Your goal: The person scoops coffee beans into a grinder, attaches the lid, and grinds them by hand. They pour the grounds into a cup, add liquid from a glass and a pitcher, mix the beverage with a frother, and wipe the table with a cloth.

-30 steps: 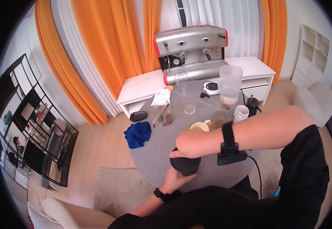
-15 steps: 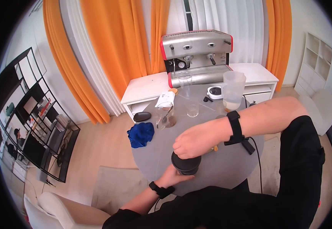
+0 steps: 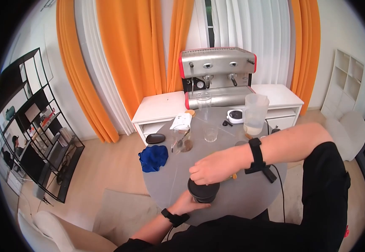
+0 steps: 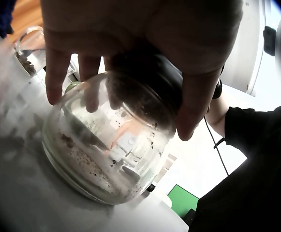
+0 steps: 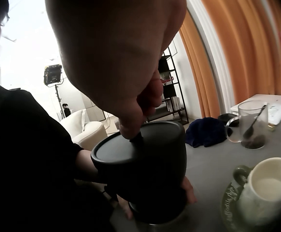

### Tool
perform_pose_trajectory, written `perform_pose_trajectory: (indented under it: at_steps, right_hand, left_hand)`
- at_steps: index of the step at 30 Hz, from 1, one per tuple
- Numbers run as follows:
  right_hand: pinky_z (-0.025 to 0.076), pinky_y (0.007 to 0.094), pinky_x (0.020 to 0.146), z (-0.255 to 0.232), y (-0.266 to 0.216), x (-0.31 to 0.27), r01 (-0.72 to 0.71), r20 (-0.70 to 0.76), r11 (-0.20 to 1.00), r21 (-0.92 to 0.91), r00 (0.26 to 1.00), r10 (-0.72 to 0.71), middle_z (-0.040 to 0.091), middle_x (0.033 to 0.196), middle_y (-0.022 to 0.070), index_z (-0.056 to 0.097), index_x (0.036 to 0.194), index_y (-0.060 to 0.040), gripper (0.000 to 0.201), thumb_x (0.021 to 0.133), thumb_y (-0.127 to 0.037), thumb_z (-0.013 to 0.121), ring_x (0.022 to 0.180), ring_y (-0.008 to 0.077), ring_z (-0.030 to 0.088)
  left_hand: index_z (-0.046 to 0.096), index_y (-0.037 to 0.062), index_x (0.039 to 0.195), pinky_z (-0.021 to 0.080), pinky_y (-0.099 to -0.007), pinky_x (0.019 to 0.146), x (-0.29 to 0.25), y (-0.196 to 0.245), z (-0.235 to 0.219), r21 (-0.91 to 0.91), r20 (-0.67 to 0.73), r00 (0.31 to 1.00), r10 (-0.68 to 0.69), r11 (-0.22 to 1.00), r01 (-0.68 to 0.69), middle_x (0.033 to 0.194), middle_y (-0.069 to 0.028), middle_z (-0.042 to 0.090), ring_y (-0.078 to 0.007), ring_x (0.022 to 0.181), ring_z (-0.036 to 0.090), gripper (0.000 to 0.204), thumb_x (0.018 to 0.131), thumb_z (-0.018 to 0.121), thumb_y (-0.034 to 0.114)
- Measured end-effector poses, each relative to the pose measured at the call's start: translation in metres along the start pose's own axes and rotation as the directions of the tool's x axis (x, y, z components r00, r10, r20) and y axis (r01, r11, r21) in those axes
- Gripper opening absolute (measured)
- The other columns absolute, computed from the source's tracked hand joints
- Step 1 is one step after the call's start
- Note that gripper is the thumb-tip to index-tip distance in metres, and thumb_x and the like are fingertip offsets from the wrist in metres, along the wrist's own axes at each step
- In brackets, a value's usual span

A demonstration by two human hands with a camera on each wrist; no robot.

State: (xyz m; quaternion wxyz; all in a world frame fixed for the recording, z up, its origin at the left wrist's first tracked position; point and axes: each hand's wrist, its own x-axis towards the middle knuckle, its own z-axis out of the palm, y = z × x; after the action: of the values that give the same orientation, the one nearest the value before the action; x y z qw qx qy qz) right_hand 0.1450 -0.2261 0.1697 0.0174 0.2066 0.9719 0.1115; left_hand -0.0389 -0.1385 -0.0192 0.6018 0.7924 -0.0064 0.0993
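In front of me stands a black coffee grinder point(image 3: 204, 194) with a flat round lid point(image 5: 155, 135). My left hand point(image 3: 185, 204) grips its lower body from the near left side. The left wrist view shows the grinder's clear glass jar point(image 4: 102, 159), with brown coffee specks on its wall, below the fingers of that hand. From above, my right hand point(image 3: 216, 167) reaches over the grinder. Its thumb and fingers pinch the small black knob point(image 5: 137, 138) at the middle of the lid.
A cream cup point(image 5: 261, 198) on a green saucer point(image 5: 227, 208) stands close by the grinder. Beyond are a glass mug point(image 3: 185, 145) with a spoon, a tumbler point(image 3: 210, 135), a clear pitcher point(image 3: 256, 115) and a blue cloth point(image 3: 153, 158). An espresso machine point(image 3: 218, 69) stands behind the table.
My right wrist has turned, and its fingers have shifted around over the lid. The left hand keeps its grip on the grinder. My head view has tilted up slightly.
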Motion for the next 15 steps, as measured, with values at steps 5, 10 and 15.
perform_pose_trajectory:
  at_steps: [5, 10, 15]
  right_hand:
    - [0.047, 0.0324, 0.077, 0.0019, 0.001, -0.0015, -0.027, -0.043, 0.994, 0.102, 0.999, 0.031, 0.053, 0.087, 0.0063, 0.057, 0.082, -0.0037, 0.008, 0.082, -0.011, 0.06, 0.089, 0.022, 0.053]
    - [0.047, 0.0345, 0.078, 0.0029, 0.0015, 0.0043, -0.056, 0.065, 0.995, 0.087, 0.997, 0.051, 0.055, 0.087, 0.006, 0.057, 0.081, -0.0036, 0.013, 0.083, -0.016, 0.062, 0.089, 0.0234, 0.054]
    - [0.045, 0.033, 0.076, 0.0009, 0.001, -0.003, -0.023, -0.007, 1.0, 0.013, 1.0, 0.023, 0.055, 0.087, 0.0041, 0.057, 0.085, -0.0056, 0.016, 0.088, -0.021, 0.061, 0.088, 0.0212, 0.054]
  left_hand:
    - [0.05, 0.0048, 0.132, 0.047, -0.037, 0.1, 0.0002, 0.0072, 0.0017, -0.063, 0.008, 1.0, 0.002, 0.998, -0.001, 0.127, -0.007, 0.058, -0.018, 0.119, 0.056, 0.07, 0.073, 0.087, 0.007]
    - [0.05, 0.0046, 0.133, 0.046, -0.0371, 0.101, -0.0009, 0.004, -0.0005, -0.055, 0.026, 1.0, -0.001, 0.999, 0.003, 0.128, -0.0071, 0.058, -0.018, 0.119, 0.055, 0.071, 0.073, 0.086, 0.006]
    - [0.048, 0.0046, 0.135, 0.046, -0.037, 0.101, -0.0026, -0.0013, 0.0016, -0.057, -0.019, 1.0, -0.011, 0.998, 0.01, 0.129, -0.0067, 0.057, -0.018, 0.119, 0.055, 0.073, 0.072, 0.086, 0.004]
